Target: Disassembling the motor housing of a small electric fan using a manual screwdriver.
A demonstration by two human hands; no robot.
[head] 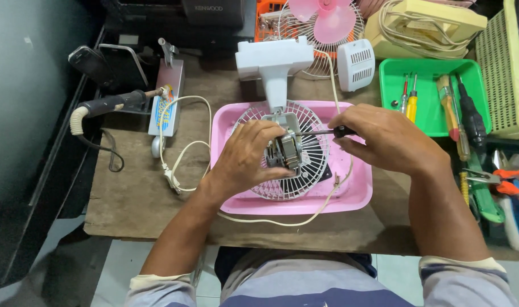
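The wooden counter (pixel 140 199) fills the middle of the frame, and a pink tray (pixel 359 190) lies on it at centre. Inside the tray a white fan grille (pixel 313 156) lies flat, its white stand (pixel 274 65) pointing toward the upper middle of the frame. A small fan motor (pixel 286 152) sits on the grille's hub, at the very centre of the picture.

Both forearms come up from the lower edge, in pale striped sleeves, and bend inward over the tray. The left hand (pixel 245 162) rises from the lower left, palm down, wrist bent slightly right; its grip is curled around the left side of the motor, fingers pressed on the housing. The right hand (pixel 387 139) enters from the lower right, wrist cocked to the left, its grip closed around the black handle of a screwdriver (pixel 327 132). The thin shaft runs nearly level to the left, with its tip at the top of the motor; whether it sits in a screw is hard to tell from this view.

A cream power cord (pixel 185 149) loops left of the tray. At upper right stands a green tray (pixel 427 68) of tools; at upper middle, a pink fan (pixel 327 23). A soldering iron (pixel 108 105) lies at upper left.
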